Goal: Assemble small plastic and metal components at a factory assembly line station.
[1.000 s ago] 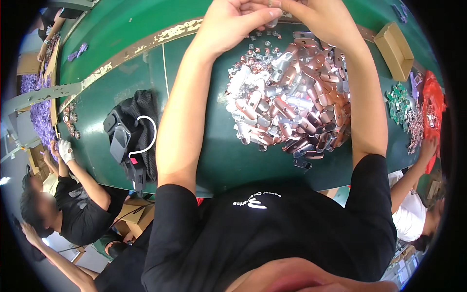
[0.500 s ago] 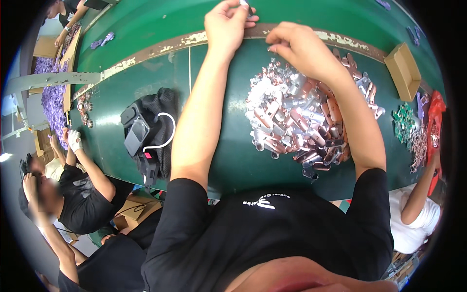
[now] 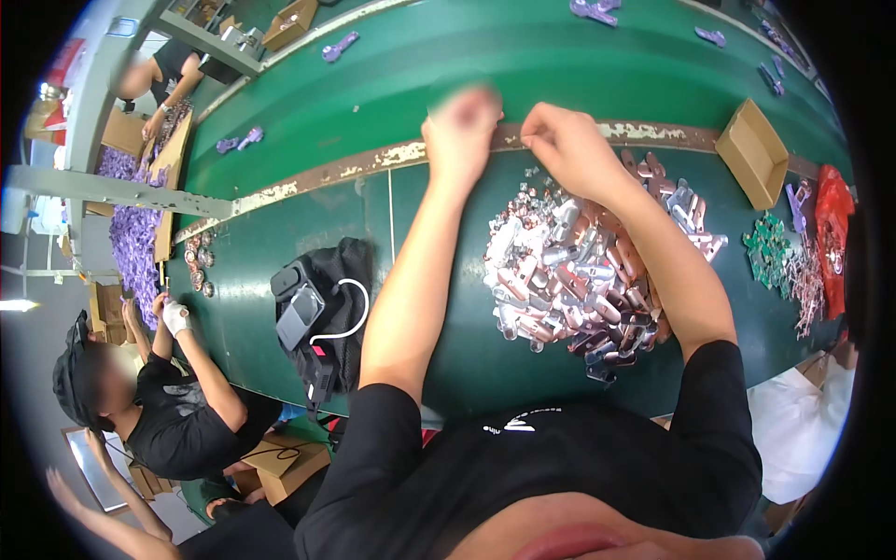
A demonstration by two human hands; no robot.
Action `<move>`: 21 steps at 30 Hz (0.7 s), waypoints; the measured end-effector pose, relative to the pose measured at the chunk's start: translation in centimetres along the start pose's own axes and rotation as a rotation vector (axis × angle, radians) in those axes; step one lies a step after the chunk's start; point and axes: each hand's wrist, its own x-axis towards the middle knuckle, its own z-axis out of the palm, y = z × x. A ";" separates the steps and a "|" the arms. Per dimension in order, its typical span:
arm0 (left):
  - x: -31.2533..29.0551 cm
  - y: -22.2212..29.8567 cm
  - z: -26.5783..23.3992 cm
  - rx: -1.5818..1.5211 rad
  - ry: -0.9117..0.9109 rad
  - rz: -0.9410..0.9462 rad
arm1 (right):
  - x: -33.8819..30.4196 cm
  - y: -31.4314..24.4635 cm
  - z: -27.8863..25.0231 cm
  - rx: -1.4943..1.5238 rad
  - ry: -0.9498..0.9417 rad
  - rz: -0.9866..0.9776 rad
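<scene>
A heap of small shiny metal parts (image 3: 579,271), silver and copper-pink, lies on the green table (image 3: 439,224) in front of me. My right hand (image 3: 565,145) hovers over the heap's far edge, fingers curled; any small part in it is too small to make out. My left hand (image 3: 462,126) is blurred by motion, raised over the worn strip (image 3: 308,182) that runs across the table. I cannot make out anything in it.
A black bag with a grey device and a white cable (image 3: 322,317) lies left of my left arm. A small cardboard box (image 3: 751,154) sits at right, near green parts (image 3: 767,252) and a red bag (image 3: 831,233). Purple parts (image 3: 341,45) lie on the far belt. Another person (image 3: 159,401) works at lower left.
The view has tilted, so the heap and bag sit lower in the picture. My two hands have come closer together over the worn strip, and the left one is now blurred.
</scene>
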 end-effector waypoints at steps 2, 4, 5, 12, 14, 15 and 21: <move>-1.2 2.3 0.6 0.333 0.049 0.161 | 0.4 0.2 -0.2 0.120 0.098 0.097; -2.3 3.3 1.1 0.578 0.019 0.293 | 1.0 1.6 0.8 0.108 0.201 0.094; -3.1 3.0 2.2 0.765 -0.040 0.350 | 0.4 1.5 0.4 0.151 0.210 0.154; -5.4 2.0 5.0 0.660 0.066 0.605 | 0.5 6.1 0.2 0.422 0.303 0.260; -5.3 1.4 4.8 0.650 0.110 0.628 | 0.8 5.9 0.5 0.455 0.286 0.323; -5.2 1.2 4.7 0.664 0.105 0.632 | 1.1 5.8 0.5 0.456 0.300 0.334; -4.5 0.6 5.5 0.755 0.170 0.678 | 1.1 3.9 -0.5 0.538 0.285 0.415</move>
